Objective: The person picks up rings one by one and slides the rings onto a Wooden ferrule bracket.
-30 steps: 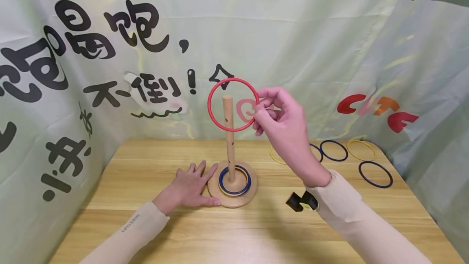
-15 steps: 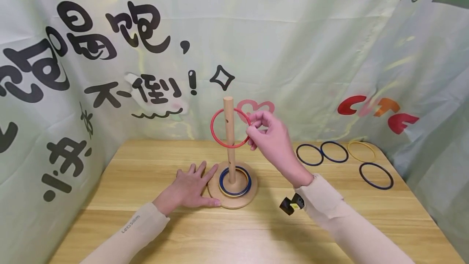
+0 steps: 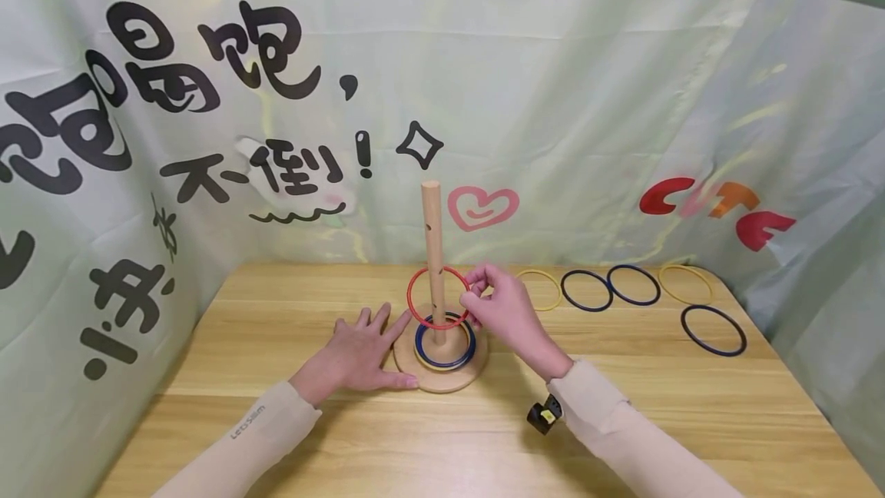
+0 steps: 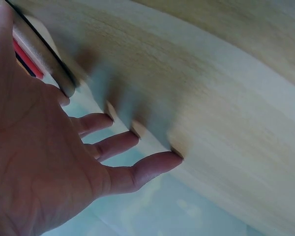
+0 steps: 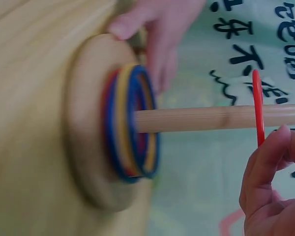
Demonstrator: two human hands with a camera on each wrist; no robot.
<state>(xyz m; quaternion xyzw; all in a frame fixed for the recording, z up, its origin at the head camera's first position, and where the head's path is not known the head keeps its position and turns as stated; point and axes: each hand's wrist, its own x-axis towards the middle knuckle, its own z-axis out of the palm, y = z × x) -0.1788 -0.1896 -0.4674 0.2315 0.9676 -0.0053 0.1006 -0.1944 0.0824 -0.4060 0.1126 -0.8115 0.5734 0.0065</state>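
Observation:
A wooden post rises from a round wooden base on the table. Thumb and fingertips of my right hand pinch a thin red ring by its right side. This ring encircles the post partway down, apart from the stack below. Blue, yellow and red rings lie piled round the post's foot, a blue ring on top. My left hand rests with fingers spread at the base's left edge, its thumb touching the rim. In the left wrist view its fingertips press the wood.
Along the back right of the wooden table lie a yellow ring, two blue rings and another yellow ring. A further blue ring lies nearer the right edge. A printed curtain stands behind and along both sides.
My right hand has lowered the red ring from the post's top down along it, drifting slightly left. The left hand has stayed at the base.

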